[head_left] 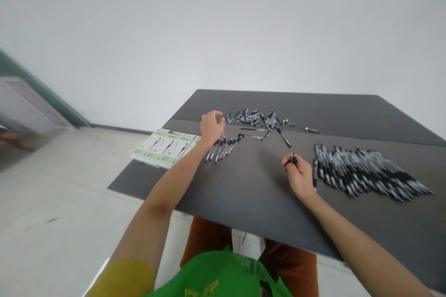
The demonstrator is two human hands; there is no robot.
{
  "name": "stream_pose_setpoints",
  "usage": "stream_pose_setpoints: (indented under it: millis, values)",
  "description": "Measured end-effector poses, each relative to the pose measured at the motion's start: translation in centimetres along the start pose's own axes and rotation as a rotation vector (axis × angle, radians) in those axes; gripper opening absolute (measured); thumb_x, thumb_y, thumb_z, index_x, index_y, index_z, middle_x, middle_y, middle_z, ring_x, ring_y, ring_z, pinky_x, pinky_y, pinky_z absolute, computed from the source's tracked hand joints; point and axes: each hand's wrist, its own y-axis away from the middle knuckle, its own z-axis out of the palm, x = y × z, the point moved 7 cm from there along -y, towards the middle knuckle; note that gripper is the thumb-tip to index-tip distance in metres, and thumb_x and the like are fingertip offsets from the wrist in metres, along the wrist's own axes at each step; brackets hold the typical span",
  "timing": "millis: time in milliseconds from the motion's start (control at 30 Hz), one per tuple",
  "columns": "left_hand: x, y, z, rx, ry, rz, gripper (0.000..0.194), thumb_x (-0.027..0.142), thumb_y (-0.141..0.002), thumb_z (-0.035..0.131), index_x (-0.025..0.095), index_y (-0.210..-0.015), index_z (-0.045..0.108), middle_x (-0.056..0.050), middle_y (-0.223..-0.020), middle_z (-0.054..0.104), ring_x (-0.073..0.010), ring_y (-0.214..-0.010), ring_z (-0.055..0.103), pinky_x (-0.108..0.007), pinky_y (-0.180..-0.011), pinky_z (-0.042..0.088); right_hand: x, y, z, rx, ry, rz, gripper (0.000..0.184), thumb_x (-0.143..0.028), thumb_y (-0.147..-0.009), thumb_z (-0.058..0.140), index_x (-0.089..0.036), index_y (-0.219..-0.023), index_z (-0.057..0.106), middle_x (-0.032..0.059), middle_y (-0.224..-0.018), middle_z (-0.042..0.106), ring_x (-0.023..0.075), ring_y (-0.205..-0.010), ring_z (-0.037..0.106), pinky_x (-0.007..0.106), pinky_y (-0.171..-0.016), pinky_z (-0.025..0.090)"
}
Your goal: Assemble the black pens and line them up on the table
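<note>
The right hand (300,177) pinches one pen (294,159) upright near the big pen row (369,171) on its right, while the left hand (211,126) curls loosely over a small pen group (223,147) on the desk (251,190), holding nothing clearly.

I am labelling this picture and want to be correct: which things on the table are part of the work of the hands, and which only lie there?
In the work:
- left hand over a small row of pens
- right hand holding one pen
- loose pen parts
- big pile of pens

Only lying there:
- printed green-and-white sheets at the edge of the dark table
</note>
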Motion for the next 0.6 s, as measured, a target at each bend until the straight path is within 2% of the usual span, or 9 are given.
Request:
stream_pose_setpoints:
  millis: [67, 133, 167, 300, 433, 533, 600]
  values:
    - [-3.7, -3.3, 2.7, -0.211, 0.058, -0.123, 0.027, 0.023, -0.090, 0.051, 0.013, -0.108, 0.068, -0.013, -0.110, 0.072, -0.0224, -0.104, 0.066, -0.038, -0.095, 0.051, 1.0, -0.1, -0.6, 0.061, 0.023, -0.014, 0.010, -0.023, -0.075, 0.041, -0.023, -0.071, 0.050, -0.0018, -0.059, 0.050, 0.0153, -0.056, 0.049, 0.025, -0.058, 0.038]
    - [-5.8, -5.4, 4.7, -0.326, -0.006, -0.148, 0.032, 0.015, -0.087, 0.050, 0.012, -0.112, 0.070, -0.012, -0.110, 0.073, -0.0195, -0.098, 0.068, -0.031, -0.091, 0.052, 1.5, -0.3, -0.7, 0.075, 0.089, -0.055, 0.011, -0.024, -0.074, 0.042, -0.022, -0.071, 0.053, -0.0028, -0.056, 0.050, 0.0144, -0.052, 0.047, 0.025, -0.056, 0.035]
    - [-6.3, -6.0, 5.4, -0.345, -0.024, -0.144, 0.033, 0.014, -0.087, 0.050, 0.012, -0.112, 0.070, -0.013, -0.110, 0.073, -0.0197, -0.097, 0.068, -0.031, -0.091, 0.051, 1.5, -0.4, -0.6, 0.073, 0.130, -0.084, 0.012, -0.024, -0.074, 0.042, -0.022, -0.071, 0.054, -0.0031, -0.055, 0.050, 0.0141, -0.050, 0.046, 0.025, -0.055, 0.034]
    - [-6.0, -6.3, 7.6, -0.414, -0.093, -0.029, 0.031, 0.017, -0.088, 0.053, 0.016, -0.113, 0.072, -0.010, -0.114, 0.072, -0.0201, -0.105, 0.065, -0.030, -0.095, 0.048, 0.7, -0.2, -0.4, 0.055, 0.265, -0.194, 0.016, -0.023, -0.074, 0.043, -0.020, -0.071, 0.058, -0.0019, -0.056, 0.055, 0.0141, -0.050, 0.050, 0.025, -0.057, 0.035]
    - [-4.9, -5.4, 8.7, -0.483, -0.150, 0.133, 0.022, 0.020, -0.083, 0.064, 0.024, -0.101, 0.076, -0.006, -0.116, 0.070, -0.0218, -0.113, 0.059, -0.030, -0.099, 0.042, -0.7, 0.3, -1.4, 0.083, 0.319, -0.274, 0.016, -0.020, -0.075, 0.043, -0.019, -0.072, 0.060, 0.0004, -0.062, 0.061, 0.0146, -0.056, 0.055, 0.025, -0.061, 0.038]
    - [-4.9, -5.2, 8.8, -0.486, -0.190, 0.171, 0.019, 0.015, -0.083, 0.061, 0.020, -0.092, 0.077, -0.010, -0.108, 0.069, -0.0229, -0.109, 0.057, -0.032, -0.098, 0.041, -1.0, 0.4, -2.4, 0.117, 0.315, -0.280, 0.016, -0.020, -0.075, 0.044, -0.019, -0.072, 0.060, 0.0009, -0.064, 0.062, 0.0145, -0.057, 0.056, 0.024, -0.061, 0.038]
    - [-4.9, -5.4, 8.5, -0.455, -0.214, 0.173, 0.023, 0.015, -0.086, 0.055, 0.016, -0.094, 0.077, -0.013, -0.106, 0.067, -0.0237, -0.110, 0.055, -0.033, -0.098, 0.040, -0.7, 0.3, -3.0, 0.135, 0.303, -0.244, 0.016, -0.020, -0.076, 0.044, -0.019, -0.072, 0.059, -0.0001, -0.061, 0.060, 0.0140, -0.054, 0.053, 0.024, -0.058, 0.037]
